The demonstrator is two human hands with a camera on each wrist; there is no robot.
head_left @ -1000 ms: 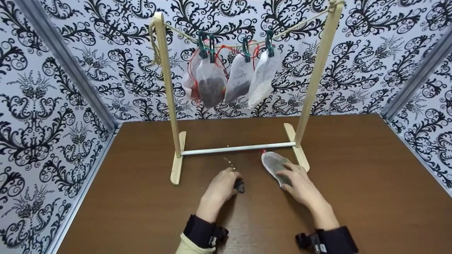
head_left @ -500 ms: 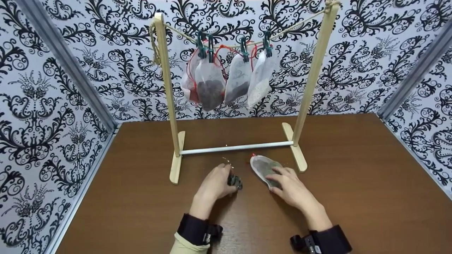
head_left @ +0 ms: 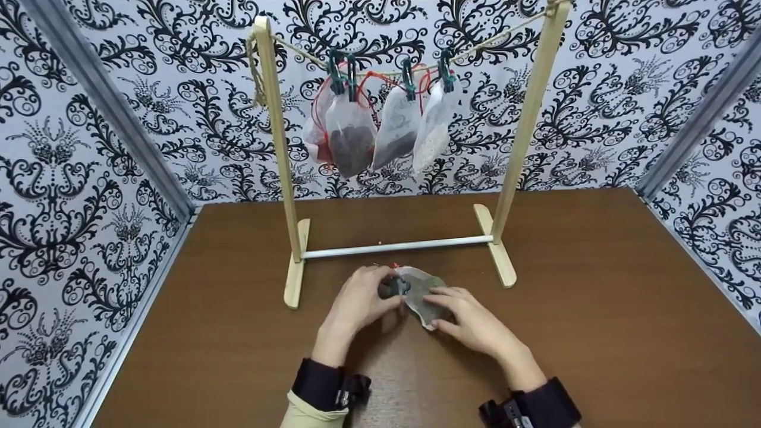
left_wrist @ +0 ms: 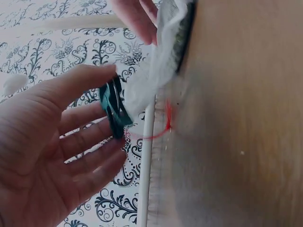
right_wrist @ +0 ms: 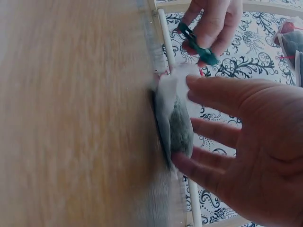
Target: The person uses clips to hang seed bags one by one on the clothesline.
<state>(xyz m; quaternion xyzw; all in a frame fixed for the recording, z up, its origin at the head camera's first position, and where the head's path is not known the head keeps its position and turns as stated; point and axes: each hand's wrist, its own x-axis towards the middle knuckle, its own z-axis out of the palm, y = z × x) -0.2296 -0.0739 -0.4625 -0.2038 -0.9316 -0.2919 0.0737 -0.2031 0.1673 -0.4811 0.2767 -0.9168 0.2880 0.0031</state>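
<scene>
My left hand (head_left: 355,300) pinches a dark green clothespin (left_wrist: 112,106) between thumb and fingers. The clothespin overlaps the white neck of a small mesh drawstring bag (head_left: 421,292) in the head view. That bag has a grey-green filling and a thin red string (left_wrist: 169,124) at its neck. My right hand (head_left: 478,324) grips the bag at its filled end, low over the table in front of the rack. In the right wrist view, the thumb lies at the bag's upper side and the other fingers come round from behind and below.
Behind the hands stands a wooden rack (head_left: 276,142) with a white crossbar (head_left: 395,246) and a rope (head_left: 505,35). Several filled mesh bags (head_left: 352,145) hang from it by green clothespins. The brown table (head_left: 594,285) reaches to patterned walls.
My right hand has brought the mesh bag leftward, up to the left hand. The left hand has turned and moved slightly up and left, bringing the clothespin to the bag's neck.
</scene>
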